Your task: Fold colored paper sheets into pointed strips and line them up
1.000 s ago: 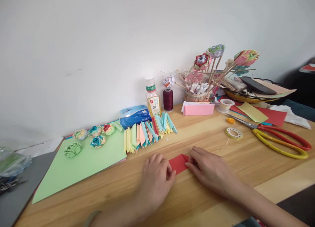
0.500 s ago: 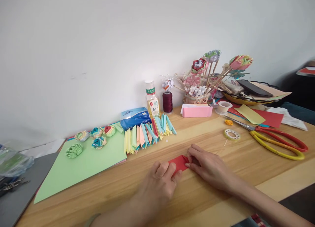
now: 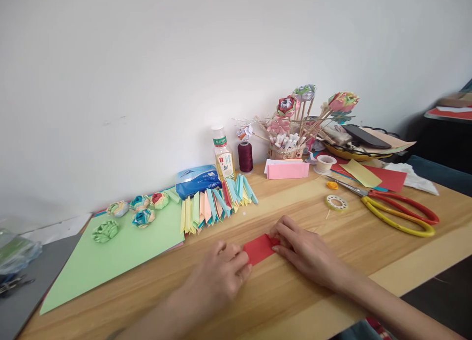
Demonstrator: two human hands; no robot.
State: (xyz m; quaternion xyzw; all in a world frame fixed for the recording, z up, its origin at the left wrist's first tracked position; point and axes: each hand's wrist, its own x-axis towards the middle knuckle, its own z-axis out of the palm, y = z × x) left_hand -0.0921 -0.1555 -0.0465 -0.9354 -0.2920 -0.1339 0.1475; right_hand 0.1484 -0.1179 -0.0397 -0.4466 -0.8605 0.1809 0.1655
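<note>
On the wooden table (image 3: 283, 300), head view: red paper (image 3: 258, 251) held at both ends.
The red paper lies between the hands. The left hand (image 3: 221, 269) has drawn back toward the paper's left end, baring more of the upper face, and grasps that end with bent fingers. The right hand (image 3: 304, 249) pinches the folded right end between thumb and fingers. Assessment: the paper appears steadied, with the fold at the right end under work.
</note>
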